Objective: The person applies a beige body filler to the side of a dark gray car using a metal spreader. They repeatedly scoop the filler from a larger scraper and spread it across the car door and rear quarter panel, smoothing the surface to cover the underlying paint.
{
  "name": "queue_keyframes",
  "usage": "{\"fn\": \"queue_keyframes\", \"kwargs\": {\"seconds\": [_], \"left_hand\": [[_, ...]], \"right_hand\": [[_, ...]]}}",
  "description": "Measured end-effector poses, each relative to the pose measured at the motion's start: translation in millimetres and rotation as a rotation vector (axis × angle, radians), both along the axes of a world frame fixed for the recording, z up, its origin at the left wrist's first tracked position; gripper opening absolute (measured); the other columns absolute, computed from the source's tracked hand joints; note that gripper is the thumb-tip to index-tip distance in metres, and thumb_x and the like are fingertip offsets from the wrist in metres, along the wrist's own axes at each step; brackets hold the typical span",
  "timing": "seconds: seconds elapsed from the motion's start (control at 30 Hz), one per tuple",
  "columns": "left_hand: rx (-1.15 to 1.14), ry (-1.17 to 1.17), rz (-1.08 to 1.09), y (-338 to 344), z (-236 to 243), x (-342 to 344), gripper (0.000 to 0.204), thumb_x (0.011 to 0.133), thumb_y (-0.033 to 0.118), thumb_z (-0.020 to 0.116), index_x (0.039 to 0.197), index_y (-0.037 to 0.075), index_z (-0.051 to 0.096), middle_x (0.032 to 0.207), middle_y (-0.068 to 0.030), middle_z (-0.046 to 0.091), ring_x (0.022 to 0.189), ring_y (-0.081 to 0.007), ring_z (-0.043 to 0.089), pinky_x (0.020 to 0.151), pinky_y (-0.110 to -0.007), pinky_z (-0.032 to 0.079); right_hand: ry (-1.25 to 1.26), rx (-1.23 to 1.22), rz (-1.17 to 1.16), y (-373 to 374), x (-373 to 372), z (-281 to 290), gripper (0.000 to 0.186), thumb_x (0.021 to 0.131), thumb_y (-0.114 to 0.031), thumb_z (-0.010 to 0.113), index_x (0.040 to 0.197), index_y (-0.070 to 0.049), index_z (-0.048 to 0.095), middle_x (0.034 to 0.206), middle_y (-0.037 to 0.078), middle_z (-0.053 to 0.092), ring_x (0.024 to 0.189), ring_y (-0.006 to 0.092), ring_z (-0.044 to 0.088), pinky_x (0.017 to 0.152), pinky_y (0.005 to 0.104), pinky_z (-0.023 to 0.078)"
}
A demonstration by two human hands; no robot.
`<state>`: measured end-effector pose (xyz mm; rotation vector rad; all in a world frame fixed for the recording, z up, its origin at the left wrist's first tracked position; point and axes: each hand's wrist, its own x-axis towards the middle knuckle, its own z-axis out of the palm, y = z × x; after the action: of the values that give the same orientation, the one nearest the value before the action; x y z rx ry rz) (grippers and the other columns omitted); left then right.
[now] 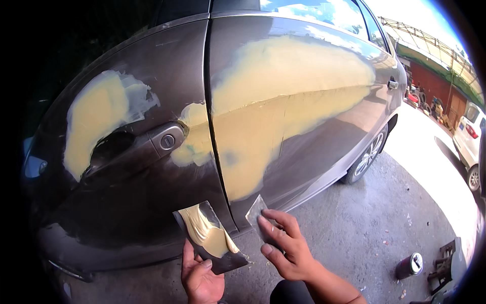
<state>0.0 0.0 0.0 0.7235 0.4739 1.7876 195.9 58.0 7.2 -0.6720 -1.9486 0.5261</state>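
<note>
My left hand (202, 278) grips the lower edge of a dark, flat board (230, 261) with a thick smear of cream-yellow body filler (207, 234) on its top. Just right of it, my right hand (288, 248) pinches a thin grey putty spreader (256, 215), tilted, its tip pointing up toward the car. Both hands are below the brown car door (324, 131), apart from its surface. Pale yellow filler (293, 76) covers a broad area of that door. More filler (98, 106) surrounds the door handle (139, 149) on the left panel, beside the dark door gap.
A can (409, 266) stands on the concrete floor (349, 233) at the lower right, next to a dark stool (448, 268). The car's wheel (368, 157) is beyond. A white vehicle (471, 137) is parked at the far right, near a red wall (430, 76) with piled items.
</note>
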Motion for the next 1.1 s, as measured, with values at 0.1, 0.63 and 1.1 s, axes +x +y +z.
{"fn": "queue_keyframes", "kwargs": {"seconds": [0.1,0.63,1.1], "left_hand": [[0.027,-0.055,-0.022,-3,1,7,0.082,0.075,-0.003,0.045,0.152,0.001,0.017,0.145,-0.0188,0.043,0.133,-0.0297,0.045,0.111,-0.045,0.039],[0.205,0.056,-0.115,-1,-16,25,0.074,0.087,-0.005,0.046,0.154,0.006,0.015,0.15,-0.0175,0.037,0.138,-0.0314,0.037,0.115,-0.051,0.028],[0.242,1.208,0.105,-2,-15,17,0.035,0.094,-0.005,0.051,0.129,-0.003,0.055,0.118,-0.0142,0.067,0.109,-0.026,0.064,0.09,-0.033,0.05]], "right_hand": [[0.1,-0.061,0.37,-8,3,-15,0.047,0.093,-0.013,0.06,0.137,-0.003,0.052,0.142,0.018,0.043,0.131,0.0363,0.042,0.108,0.0449,0.034],[0.523,-1.018,0.318,-38,24,-63,0.037,0.091,-0.002,0.065,0.125,0.004,0.051,0.114,0.01,0.063,0.104,0.0161,0.059,0.09,0.0312,0.049],[0.685,-0.767,0.419,-9,73,-12,0.054,0.085,0.006,0.066,0.135,0.003,0.047,0.127,0.015,0.059,0.116,0.0217,0.057,0.097,0.0346,0.047]]}}
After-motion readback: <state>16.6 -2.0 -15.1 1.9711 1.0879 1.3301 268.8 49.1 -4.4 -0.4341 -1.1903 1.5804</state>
